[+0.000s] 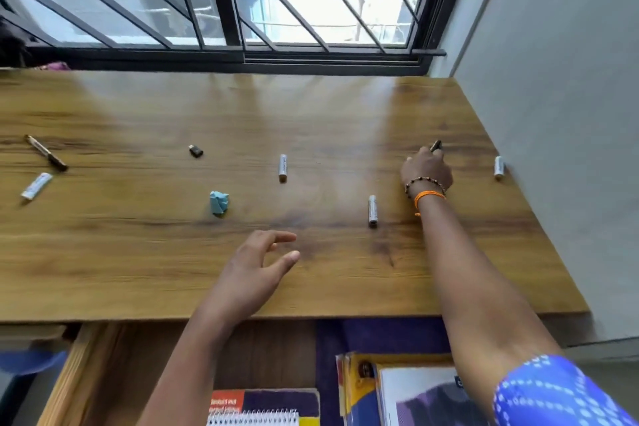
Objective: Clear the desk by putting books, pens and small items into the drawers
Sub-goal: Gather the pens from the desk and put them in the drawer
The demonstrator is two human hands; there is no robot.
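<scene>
Head view: books (262,406) already lie in the drawer at lower frame; small items remain across the table (138,273). Right hand (427,169) pinches a pen (435,145) at right; left hand (252,270) hovers relaxed, holding nothing.

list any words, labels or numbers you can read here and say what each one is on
None can be read for certain.
Red book cover in the open drawer: white lettering, too blurred to read.
White marker at mid desk: faint print along its barrel, too small.
White marker by the right hand: grey print, too small.
White tube at the far left: coloured marks, blurred.
</scene>
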